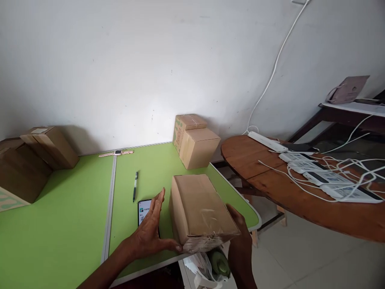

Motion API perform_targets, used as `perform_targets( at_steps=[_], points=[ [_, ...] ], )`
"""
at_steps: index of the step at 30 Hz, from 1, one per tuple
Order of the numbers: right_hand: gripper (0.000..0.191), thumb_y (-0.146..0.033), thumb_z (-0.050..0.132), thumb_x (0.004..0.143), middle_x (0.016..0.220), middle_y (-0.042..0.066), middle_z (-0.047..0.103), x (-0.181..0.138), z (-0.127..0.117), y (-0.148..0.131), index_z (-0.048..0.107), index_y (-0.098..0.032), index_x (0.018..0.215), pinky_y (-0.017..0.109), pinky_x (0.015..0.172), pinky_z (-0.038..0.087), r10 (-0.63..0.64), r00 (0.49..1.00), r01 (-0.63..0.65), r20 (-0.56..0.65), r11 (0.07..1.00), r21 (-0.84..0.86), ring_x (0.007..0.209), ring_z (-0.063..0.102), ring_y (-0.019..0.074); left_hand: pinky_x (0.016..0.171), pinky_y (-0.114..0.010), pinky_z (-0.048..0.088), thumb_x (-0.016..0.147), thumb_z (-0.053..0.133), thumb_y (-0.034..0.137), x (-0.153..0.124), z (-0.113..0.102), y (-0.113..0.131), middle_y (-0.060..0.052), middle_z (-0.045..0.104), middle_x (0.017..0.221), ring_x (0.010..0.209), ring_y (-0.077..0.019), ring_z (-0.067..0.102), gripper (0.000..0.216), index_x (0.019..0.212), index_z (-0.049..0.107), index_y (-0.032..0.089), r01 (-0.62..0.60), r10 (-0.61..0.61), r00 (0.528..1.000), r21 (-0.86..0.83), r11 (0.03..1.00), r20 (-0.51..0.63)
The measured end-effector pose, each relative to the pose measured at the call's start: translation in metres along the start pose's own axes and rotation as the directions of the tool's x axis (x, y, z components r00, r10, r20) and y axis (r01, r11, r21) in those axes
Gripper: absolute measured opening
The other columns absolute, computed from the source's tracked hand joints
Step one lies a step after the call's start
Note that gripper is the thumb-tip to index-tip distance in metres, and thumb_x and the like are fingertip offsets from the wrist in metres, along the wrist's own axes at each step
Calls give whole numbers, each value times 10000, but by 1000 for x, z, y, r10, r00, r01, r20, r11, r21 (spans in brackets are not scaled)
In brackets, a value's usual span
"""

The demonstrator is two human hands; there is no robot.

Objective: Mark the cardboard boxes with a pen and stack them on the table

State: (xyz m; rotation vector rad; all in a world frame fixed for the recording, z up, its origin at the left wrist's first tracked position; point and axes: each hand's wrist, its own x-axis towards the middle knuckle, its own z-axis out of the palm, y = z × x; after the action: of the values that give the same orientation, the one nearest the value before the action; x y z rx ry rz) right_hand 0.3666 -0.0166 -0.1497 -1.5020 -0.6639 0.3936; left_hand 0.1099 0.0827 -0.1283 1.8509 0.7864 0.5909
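A taped brown cardboard box [200,206] is near the front right corner of the green table [81,216]. My right hand [240,228] grips the box at its right side, with part of the fingers hidden behind it. To the left of the box is my left hand [152,228], fingers stretched out and apart from it. Its thumb reaches the box's lower left corner, and I cannot tell whether it presses there. Under my left hand lies a phone [144,206] with its screen lit, partly covered. A black pen [135,186] rests beyond the phone.
Two cardboard boxes [200,146] stand by the wall, and more cardboard boxes [51,146] stand at far left. A watch [118,152] lies along the back edge. On the right, a wooden table [249,160] carries a power strip [267,141], cables and several white devices. A plastic bag [200,265] sits below.
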Motion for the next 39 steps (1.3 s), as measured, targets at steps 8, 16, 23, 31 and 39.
perform_targets(
  at_steps=[8,16,23,31,39],
  points=[
    [1112,-663,706,925,1774,249,183,-99,19,45,90,-256,1756,741,1163,363,-413,902,424,122,804,-416,1580,265,531,1349,-709,92,386,1089,599,65,8,-1,-277,-105,1815,1667,-543,-61,1915,1711,-251,259,-93,80,985,82,992,152],
    [1046,-659,650,956,1756,285,198,50,31,60,174,-140,1729,686,1296,217,-311,950,289,-13,899,-330,1639,206,440,1333,-646,244,675,919,727,186,49,0,-311,265,1713,1616,-511,247,1444,1704,120,104,-218,214,971,21,976,106],
    [848,-594,697,849,1542,162,604,138,-2,64,476,-264,1599,563,1142,490,-134,987,145,90,981,-128,1411,574,371,1177,-685,452,846,808,600,220,54,5,-300,409,1631,1494,-488,440,1120,1679,235,117,-211,195,963,70,975,183],
    [425,-499,707,787,1128,105,802,191,-5,48,782,-234,1110,490,987,545,-13,983,38,182,990,-136,1107,688,368,1307,-663,267,870,766,480,194,72,11,-336,251,1732,1634,-477,245,1206,1726,36,46,-128,101,974,127,984,203],
    [334,-426,687,1049,1305,98,708,214,28,18,691,-189,1285,470,958,616,-47,984,86,170,970,-228,1105,713,252,1269,-649,328,839,783,518,217,64,26,-417,182,1715,1588,-539,325,1270,1702,28,-29,-64,34,979,143,988,202]
  ],
)
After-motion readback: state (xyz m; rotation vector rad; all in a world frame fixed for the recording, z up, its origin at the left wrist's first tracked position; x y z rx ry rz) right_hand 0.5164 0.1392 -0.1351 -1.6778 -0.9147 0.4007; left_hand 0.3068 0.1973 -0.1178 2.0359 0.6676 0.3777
